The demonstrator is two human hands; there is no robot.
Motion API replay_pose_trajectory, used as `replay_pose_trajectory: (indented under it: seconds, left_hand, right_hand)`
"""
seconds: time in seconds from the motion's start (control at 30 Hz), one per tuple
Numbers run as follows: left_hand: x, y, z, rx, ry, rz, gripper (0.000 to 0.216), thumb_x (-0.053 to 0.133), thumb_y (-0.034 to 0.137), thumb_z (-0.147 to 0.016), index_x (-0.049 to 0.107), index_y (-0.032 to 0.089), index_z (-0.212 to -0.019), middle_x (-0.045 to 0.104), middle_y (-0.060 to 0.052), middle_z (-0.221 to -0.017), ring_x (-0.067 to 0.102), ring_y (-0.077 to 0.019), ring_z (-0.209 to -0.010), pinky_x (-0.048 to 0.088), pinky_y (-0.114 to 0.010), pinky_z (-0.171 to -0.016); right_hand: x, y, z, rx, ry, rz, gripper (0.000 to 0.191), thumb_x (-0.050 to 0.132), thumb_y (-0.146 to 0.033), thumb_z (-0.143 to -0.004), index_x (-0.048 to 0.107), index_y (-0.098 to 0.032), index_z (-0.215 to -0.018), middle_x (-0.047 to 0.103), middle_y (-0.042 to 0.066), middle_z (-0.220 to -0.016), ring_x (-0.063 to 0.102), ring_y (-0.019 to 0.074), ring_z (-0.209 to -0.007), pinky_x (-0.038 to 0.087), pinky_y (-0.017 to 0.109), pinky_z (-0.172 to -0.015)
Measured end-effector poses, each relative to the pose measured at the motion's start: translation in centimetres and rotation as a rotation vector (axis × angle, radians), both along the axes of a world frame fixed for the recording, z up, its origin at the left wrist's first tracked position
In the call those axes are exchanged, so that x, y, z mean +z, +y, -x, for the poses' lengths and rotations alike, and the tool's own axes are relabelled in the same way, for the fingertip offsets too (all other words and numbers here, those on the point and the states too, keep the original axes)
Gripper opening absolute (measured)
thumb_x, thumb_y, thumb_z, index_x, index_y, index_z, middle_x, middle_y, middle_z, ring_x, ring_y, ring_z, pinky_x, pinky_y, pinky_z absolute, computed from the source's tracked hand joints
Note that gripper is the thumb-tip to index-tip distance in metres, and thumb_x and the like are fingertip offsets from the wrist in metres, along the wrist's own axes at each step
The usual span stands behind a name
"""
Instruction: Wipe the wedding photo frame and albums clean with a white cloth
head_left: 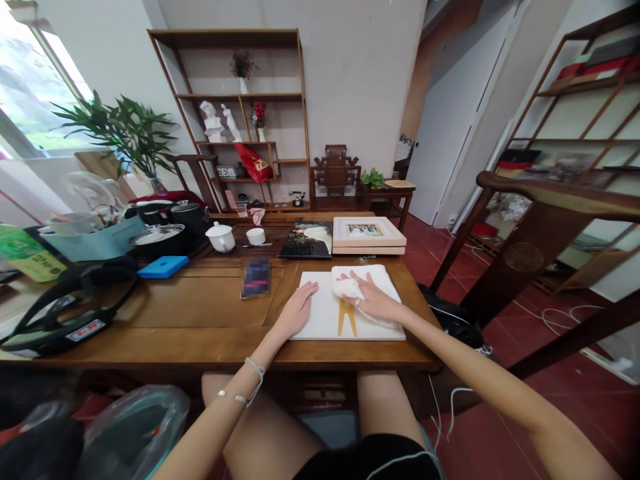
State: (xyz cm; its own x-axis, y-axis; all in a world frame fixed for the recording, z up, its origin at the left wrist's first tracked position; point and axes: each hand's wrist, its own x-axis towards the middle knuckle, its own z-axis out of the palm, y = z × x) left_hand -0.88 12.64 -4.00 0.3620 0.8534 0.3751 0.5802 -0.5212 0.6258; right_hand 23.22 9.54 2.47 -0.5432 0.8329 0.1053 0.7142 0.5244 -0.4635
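Observation:
A flat white board (320, 320) lies near the table's front edge, with a yellow two-legged shape (347, 320) on its face. My left hand (299, 308) rests along the board's left edge, fingers stretched out and holding nothing. Over the board's upper right part lies a white cloth (385, 275). My right hand (373, 297) presses on this cloth, with a bunched fold of it between thumb and fingers. The top of the yellow shape is hidden under the cloth and hand.
Behind the board are a dark picture panel (306, 240) and stacked pale frames (397, 241). Left of it are a blurred dark packet (255, 277), a blue box (164, 267), a white lidded pot (221, 237) and a black headset-like strap (65, 307). A wooden chair (535, 247) stands at right.

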Motion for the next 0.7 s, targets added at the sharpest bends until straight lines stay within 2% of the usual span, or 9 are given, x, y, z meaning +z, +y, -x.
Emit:
replay_pose_trajectory:
  seconds: [0.2, 0.3, 0.37, 0.47, 0.6, 0.7]
  left_hand:
    - [-0.3, 0.1, 0.0, -0.017, -0.016, -0.019, 0.041, 0.032, 0.019, -0.09, 0.058, 0.016, -0.122, 0.054, -0.008, -0.135, 0.041, -0.0186, -0.133, 0.028, -0.042, -0.115]
    - [-0.2, 0.0, 0.0, -0.012, -0.011, -0.009, 0.041, 0.032, 0.019, -0.09, 0.058, 0.016, -0.122, 0.054, -0.008, -0.136, 0.04, -0.0191, -0.134, 0.027, -0.042, -0.115]
    - [-0.1, 0.0, 0.1, -0.012, 0.002, 0.002, 0.041, 0.032, 0.019, -0.09, 0.058, 0.015, -0.122, 0.053, -0.008, -0.136, 0.04, -0.0196, -0.134, 0.027, -0.043, -0.115]
    - [0.0, -0.1, 0.1, -0.017, 0.009, 0.006, 0.041, 0.032, 0.019, -0.09, 0.058, 0.016, -0.122, 0.053, -0.008, -0.137, 0.039, -0.0193, -0.134, 0.026, -0.043, -0.115]
    - [0.1, 0.0, 0.2, -0.014, 0.01, 0.023, 0.041, 0.032, 0.02, -0.09, 0.058, 0.015, -0.121, 0.053, -0.009, -0.137, 0.04, -0.0201, -0.134, 0.024, -0.044, -0.116]
    - [0.2, 0.0, 0.1, -0.012, 0.004, 0.034, 0.041, 0.032, 0.021, -0.09, 0.058, 0.013, -0.121, 0.052, -0.012, -0.137, 0.04, -0.0208, -0.134, 0.023, -0.045, -0.116]
  right_hand:
    - [-0.1, -7.3, 1.0, 0.089, 0.062, 0.007, 0.057, 0.041, -0.044, -0.094, 0.028, -0.026, -0.146, 0.03, 0.007, -0.151, 0.013, 0.0266, -0.142, 0.0, 0.056, -0.112]
    - [0.1, -7.9, 1.0, 0.086, 0.151, 0.006, 0.055, 0.043, -0.045, -0.092, 0.036, -0.025, -0.143, 0.035, 0.008, -0.148, 0.017, 0.0247, -0.141, 0.002, 0.052, -0.114]
    - [0.4, -6.7, 0.9, 0.03, 0.206, 0.01, 0.052, 0.044, -0.047, -0.092, 0.044, -0.024, -0.138, 0.039, 0.008, -0.146, 0.021, 0.0259, -0.14, 0.002, 0.052, -0.114]
    - [0.7, -3.1, 0.5, -0.038, 0.26, 0.026, 0.049, 0.043, -0.05, -0.091, 0.052, -0.023, -0.131, 0.043, 0.008, -0.144, 0.026, 0.0287, -0.138, -0.001, 0.054, -0.113]
    - [0.9, 1.7, 0.1, -0.116, 0.291, 0.026, 0.05, 0.043, -0.054, -0.089, 0.06, -0.02, -0.12, 0.051, 0.009, -0.137, 0.03, 0.0304, -0.135, -0.001, 0.054, -0.112]
    - [1.0, 3.7, 0.0, -0.163, 0.26, 0.023, 0.053, 0.038, -0.057, -0.09, 0.063, -0.017, -0.115, 0.053, 0.012, -0.134, 0.033, 0.0318, -0.134, -0.002, 0.053, -0.112]
